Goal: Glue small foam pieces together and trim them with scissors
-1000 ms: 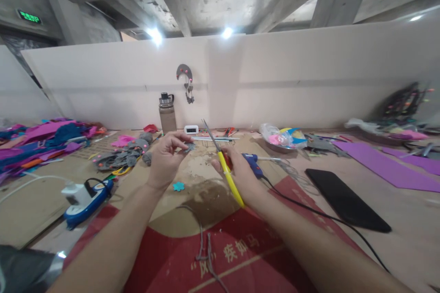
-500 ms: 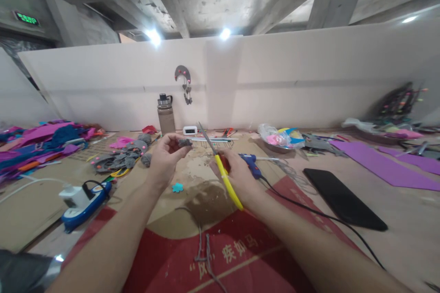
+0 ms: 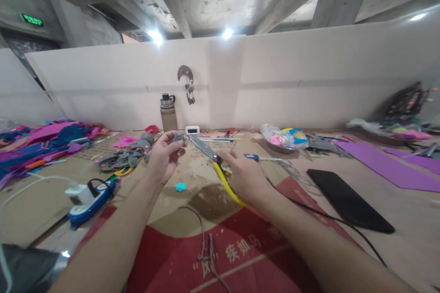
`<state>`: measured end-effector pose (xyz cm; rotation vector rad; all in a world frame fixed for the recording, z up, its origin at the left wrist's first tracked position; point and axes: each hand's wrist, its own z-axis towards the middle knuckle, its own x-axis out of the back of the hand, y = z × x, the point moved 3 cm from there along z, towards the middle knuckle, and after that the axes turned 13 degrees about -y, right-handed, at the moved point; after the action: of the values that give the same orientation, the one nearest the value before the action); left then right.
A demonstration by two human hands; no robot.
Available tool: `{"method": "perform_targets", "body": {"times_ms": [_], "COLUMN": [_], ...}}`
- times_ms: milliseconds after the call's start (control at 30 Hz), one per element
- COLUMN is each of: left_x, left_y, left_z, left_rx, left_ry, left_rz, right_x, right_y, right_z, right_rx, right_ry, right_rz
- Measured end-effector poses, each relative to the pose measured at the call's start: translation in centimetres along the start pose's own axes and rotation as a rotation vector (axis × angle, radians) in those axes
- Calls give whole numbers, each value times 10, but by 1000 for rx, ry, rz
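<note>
My left hand [image 3: 164, 155] is raised over the cardboard, its fingertips pinched on a small grey felt piece [image 3: 178, 137]. My right hand [image 3: 244, 175] grips yellow-handled scissors [image 3: 220, 169], whose blades [image 3: 202, 146] point up and left, the tip right beside the felt piece. A small teal felt flower [image 3: 179, 187] lies on the cardboard below my left hand. Grey cord scraps [image 3: 206, 247] lie nearer to me on the red printed sheet [image 3: 247, 256].
A blue glue gun [image 3: 256, 158] with black cord lies behind my right hand; a black phone [image 3: 349, 199] to the right. A power strip [image 3: 87, 194] sits left. Felt piles [image 3: 44, 142], grey felt bits [image 3: 125, 158], a bottle [image 3: 168, 114], a white clock [image 3: 191, 130] and purple sheets [image 3: 385, 165] line the back.
The scissors have tilted from near upright to pointing left, their tip now at the felt piece. My left hand lifted the grey piece slightly higher.
</note>
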<state>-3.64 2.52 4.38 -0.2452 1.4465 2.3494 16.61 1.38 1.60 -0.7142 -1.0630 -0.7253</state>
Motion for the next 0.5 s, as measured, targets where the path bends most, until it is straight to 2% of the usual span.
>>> {"method": "perform_targets", "body": {"times_ms": [500], "left_x": [-1], "left_y": [2], "left_z": [0], "left_rx": [-38], "left_ry": [-42], "left_rz": [33], "right_x": [-1], "right_y": [-2], "right_z": [0], "right_rx": [11], "right_ry": [-48], "right_rz": [-95]}}
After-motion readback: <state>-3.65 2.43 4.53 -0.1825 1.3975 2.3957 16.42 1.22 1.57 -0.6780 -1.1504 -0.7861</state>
